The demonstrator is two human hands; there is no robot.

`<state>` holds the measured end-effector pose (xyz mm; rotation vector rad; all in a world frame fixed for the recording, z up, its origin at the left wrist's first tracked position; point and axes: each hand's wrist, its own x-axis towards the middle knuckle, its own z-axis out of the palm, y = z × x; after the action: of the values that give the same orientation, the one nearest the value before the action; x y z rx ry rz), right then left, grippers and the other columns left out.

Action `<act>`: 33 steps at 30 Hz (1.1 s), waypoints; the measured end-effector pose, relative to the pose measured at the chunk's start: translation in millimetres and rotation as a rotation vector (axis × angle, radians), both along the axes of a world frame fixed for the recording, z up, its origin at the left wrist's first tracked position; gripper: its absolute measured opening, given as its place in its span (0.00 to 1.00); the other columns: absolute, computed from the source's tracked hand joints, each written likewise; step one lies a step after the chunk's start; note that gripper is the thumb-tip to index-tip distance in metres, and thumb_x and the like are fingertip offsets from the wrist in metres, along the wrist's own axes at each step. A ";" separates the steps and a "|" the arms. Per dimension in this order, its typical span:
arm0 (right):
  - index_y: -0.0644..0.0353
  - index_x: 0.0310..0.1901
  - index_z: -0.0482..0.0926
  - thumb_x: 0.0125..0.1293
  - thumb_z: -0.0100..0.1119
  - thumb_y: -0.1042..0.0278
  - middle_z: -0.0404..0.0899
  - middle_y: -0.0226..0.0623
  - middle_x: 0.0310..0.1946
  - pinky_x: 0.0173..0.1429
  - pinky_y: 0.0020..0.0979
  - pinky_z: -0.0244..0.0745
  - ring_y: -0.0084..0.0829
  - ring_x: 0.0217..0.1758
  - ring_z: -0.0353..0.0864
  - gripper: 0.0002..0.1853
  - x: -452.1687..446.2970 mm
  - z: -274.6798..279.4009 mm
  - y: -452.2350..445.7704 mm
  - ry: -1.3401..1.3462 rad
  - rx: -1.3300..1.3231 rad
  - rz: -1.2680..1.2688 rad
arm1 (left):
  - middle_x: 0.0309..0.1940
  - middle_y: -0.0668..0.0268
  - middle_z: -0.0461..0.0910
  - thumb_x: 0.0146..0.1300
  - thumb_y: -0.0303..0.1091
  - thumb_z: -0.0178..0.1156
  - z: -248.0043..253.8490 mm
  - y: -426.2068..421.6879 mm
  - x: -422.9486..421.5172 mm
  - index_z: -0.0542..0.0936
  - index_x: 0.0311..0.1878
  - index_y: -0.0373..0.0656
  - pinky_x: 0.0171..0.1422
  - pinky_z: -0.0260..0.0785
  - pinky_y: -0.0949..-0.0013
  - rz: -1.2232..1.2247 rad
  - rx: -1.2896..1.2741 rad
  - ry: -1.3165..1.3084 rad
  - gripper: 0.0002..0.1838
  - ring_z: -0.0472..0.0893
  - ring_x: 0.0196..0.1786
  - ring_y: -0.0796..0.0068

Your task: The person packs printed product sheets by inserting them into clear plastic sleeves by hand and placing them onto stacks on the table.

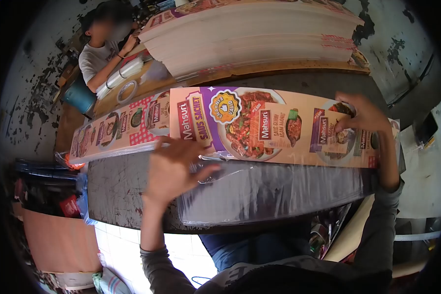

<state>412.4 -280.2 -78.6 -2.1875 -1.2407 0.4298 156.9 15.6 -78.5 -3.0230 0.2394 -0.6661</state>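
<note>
Mahsuri printed strip looks long, flat and smooth, pretty stiff too. From the head camera it's lying over glossy, wrinkly clear plastic on a dark, scratched-up surface. Artwork is peachy orange with a purple band, a scalloped yellow badge, red logos and bowls of saucy food. Left hand is kinda blurry at the strip's lower left corner, thumb and fingers spread, so that grip's wide. Right hand is over the right end, thumb against the print; can't tell if that grip is actually pinching it. Both hands block bits of the design. Off to the left there's a low stack of similar strips, and a chunky tall stack of pale-edged sheets sits behind. Upper left has a ring-shaped roll, a clear plastic bundle and another person.
</note>
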 end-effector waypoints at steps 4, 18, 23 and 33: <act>0.64 0.28 0.65 0.35 0.74 0.62 0.62 0.34 0.21 0.31 0.28 0.58 0.23 0.26 0.60 0.25 4.2 -5.7 -1.3 0.000 0.039 -0.002 | 0.22 0.66 0.75 0.53 0.41 0.62 14.0 37.2 -32.7 0.77 0.35 0.42 0.34 0.67 0.71 0.074 -0.083 -0.129 0.13 0.78 0.28 0.70; 0.63 0.29 0.69 0.38 0.72 0.65 0.68 0.30 0.23 0.32 0.25 0.63 0.20 0.28 0.66 0.21 6.5 2.7 -7.5 -0.076 0.000 -0.001 | 0.35 0.57 0.80 0.64 0.31 0.50 -41.0 14.9 -49.9 0.72 0.44 0.31 0.40 0.74 0.74 0.381 -1.596 0.090 0.12 0.81 0.36 0.71; 0.67 0.43 0.74 0.43 0.69 0.67 0.77 0.33 0.31 0.42 0.22 0.67 0.17 0.35 0.72 0.25 -6.1 -4.7 5.9 -0.077 0.250 -0.003 | 0.34 0.55 0.80 0.65 0.31 0.49 -42.3 11.4 -42.4 0.73 0.42 0.31 0.40 0.75 0.78 0.347 -1.671 0.161 0.11 0.81 0.38 0.72; 0.67 0.52 0.72 0.42 0.70 0.67 0.81 0.38 0.39 0.47 0.20 0.68 0.15 0.39 0.74 0.32 8.9 8.1 3.5 0.021 -0.017 -0.031 | 0.34 0.55 0.80 0.65 0.31 0.49 -47.5 8.0 -37.9 0.74 0.40 0.31 0.38 0.74 0.79 0.378 -1.594 0.128 0.10 0.82 0.36 0.73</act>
<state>421.3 -276.7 -70.5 -2.2083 -1.1949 0.4511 118.9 23.6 -126.0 -4.1859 -1.5677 -0.8479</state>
